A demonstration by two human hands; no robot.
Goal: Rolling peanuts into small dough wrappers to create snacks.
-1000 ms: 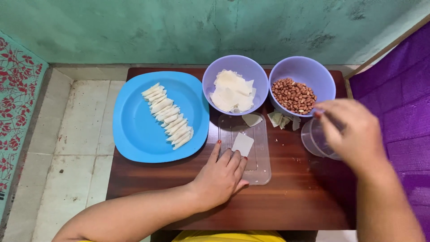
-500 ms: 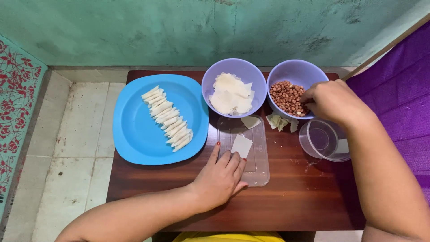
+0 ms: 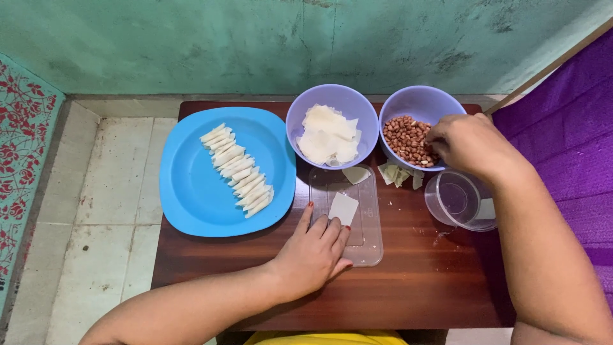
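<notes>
A home food-preparation corner is shown. A small dark wooden table (image 3: 408, 287) is set against a worn green painted wall (image 3: 287, 38) at twelve o'clock. Pale floor tiles (image 3: 108, 191) are seen at nine o'clock, purple cloth (image 3: 568, 140) at three o'clock. Plastic bowls (image 3: 332, 108) and a blue plate (image 3: 191, 191) are laid out on the table.

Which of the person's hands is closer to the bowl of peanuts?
The right hand. Its fingers reach into the bowl of peanuts at the bowl's right side. The left hand rests well below and to the left, on the clear lid, fingertips by a small white wrapper square.
</notes>
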